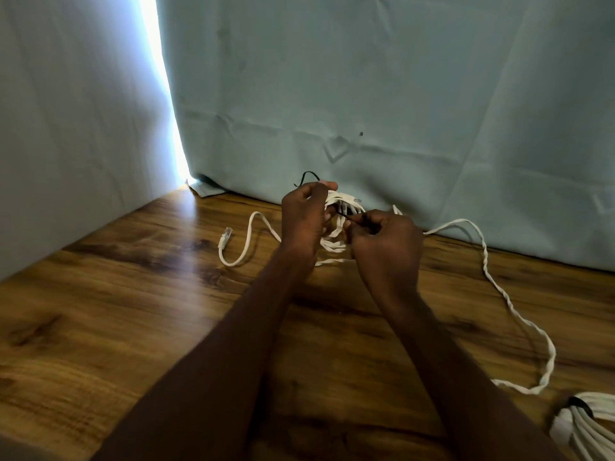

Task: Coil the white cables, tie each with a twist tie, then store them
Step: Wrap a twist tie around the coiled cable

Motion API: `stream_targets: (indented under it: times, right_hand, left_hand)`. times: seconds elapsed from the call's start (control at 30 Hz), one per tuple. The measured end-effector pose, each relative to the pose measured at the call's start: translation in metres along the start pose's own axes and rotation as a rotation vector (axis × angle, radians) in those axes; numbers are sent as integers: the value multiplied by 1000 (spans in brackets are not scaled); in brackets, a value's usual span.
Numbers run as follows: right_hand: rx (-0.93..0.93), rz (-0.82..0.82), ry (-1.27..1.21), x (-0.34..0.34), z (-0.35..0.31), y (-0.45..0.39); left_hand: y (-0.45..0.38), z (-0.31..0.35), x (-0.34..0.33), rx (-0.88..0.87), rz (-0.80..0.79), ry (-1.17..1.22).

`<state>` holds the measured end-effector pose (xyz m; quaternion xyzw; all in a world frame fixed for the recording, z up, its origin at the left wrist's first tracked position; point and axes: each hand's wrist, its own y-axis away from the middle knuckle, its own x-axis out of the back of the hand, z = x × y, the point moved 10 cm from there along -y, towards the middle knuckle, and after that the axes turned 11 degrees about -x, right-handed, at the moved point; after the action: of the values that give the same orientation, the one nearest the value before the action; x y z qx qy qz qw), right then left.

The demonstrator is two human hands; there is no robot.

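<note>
Your left hand (304, 217) grips the cable coil (336, 224); your right hand (386, 241) pinches the black tie (344, 215) beside it.

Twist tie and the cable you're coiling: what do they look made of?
Twist tie: thin, black, matte, holds a bent shape, so probably a coated wire core. White cable: flat and flexible with a smooth plastic-looking jacket; its clear plug looks like moulded plastic.
</note>
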<state>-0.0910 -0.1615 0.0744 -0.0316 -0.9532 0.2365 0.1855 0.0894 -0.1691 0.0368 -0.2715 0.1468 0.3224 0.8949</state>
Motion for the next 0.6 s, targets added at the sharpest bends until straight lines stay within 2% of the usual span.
stream_targets:
  times: [0.23,0.4,0.6]
  right_hand:
    - [60,162,54,18,-9,4]
    - [90,166,-100,30,-22,4]
    - [-257,4,-464,23,12,-14]
  left_hand:
    - [10,11,-23,-158,-147,-165]
    - [7,19,-22,-336,-246,-352]
    - [21,36,-38,-514,-355,-482]
